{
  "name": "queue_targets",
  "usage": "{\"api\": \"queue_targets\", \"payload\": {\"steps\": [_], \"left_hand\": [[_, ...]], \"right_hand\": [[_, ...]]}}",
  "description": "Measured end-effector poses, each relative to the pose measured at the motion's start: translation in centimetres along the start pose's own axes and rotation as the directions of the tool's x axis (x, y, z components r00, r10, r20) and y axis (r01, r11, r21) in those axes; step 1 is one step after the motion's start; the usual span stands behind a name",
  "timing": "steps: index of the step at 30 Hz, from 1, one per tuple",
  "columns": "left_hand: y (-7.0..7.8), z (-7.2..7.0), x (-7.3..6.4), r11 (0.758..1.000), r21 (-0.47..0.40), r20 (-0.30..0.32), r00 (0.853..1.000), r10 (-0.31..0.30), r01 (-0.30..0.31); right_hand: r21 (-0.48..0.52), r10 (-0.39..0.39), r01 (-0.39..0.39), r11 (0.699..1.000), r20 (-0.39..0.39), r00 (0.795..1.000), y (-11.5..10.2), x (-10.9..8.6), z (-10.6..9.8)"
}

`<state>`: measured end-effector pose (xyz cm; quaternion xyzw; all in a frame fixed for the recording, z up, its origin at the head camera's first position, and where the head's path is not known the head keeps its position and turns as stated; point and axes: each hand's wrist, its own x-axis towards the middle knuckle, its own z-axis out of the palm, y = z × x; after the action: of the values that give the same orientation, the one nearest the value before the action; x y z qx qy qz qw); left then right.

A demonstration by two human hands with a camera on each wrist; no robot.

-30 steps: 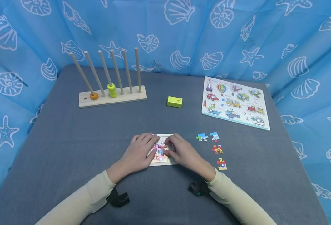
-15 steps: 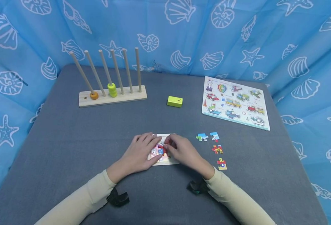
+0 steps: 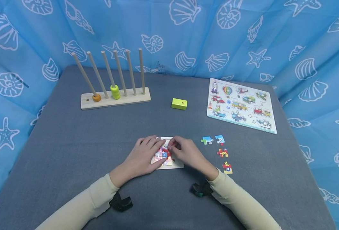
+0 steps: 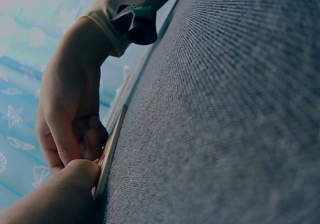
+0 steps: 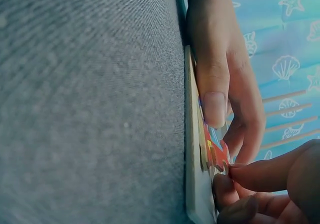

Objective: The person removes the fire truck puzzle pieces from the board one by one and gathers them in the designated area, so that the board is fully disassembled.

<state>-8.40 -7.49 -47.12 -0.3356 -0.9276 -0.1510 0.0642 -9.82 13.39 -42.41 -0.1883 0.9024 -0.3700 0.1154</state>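
Note:
A small jigsaw board [image 3: 177, 165] with a pale wooden frame lies flat on the table, its left part filled with pink and coloured pieces. My left hand [image 3: 143, 157] rests over the board's left side, fingers extended and thumb [image 5: 215, 104] lying along the pieces. From the right, my right hand [image 3: 189, 155] reaches onto the board, thumb and index finger pinching the edge of a red puzzle piece [image 5: 219, 154]. That piece sits tilted up from the board in the right wrist view. In the left wrist view, the right hand [image 4: 70, 109] hides most of the board.
Several loose jigsaw pieces [image 3: 223, 152] lie right of the board. Behind stand a peg stacker [image 3: 116, 101] with upright rods, a lime-green block [image 3: 179, 103] and a vehicle puzzle board [image 3: 241, 105]. A blue shell-patterned curtain [image 3: 169, 28] borders the table.
The red piece has shifted with my right fingertips, which moved slightly up along the board. My left fingers and thumb have slid a little right over the pieces. The loose pieces are unmoved.

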Motion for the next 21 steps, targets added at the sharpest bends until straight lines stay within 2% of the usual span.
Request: {"api": "queue_targets", "payload": {"steps": [14, 21], "left_hand": [[-0.1, 0.1, 0.0, 1.0, -0.001, -0.035, 0.999, 0.004, -0.004], [-0.1, 0.2, 0.0, 1.0, -0.011, -0.047, 0.999, -0.002, 0.001]], "right_hand": [[0.028, 0.048, -0.049, 0.998, 0.028, 0.998, 0.0, 0.0, 0.0], [0.045, 0.068, -0.067, 0.997, -0.015, 0.998, 0.5, -0.8, -1.9]]}}
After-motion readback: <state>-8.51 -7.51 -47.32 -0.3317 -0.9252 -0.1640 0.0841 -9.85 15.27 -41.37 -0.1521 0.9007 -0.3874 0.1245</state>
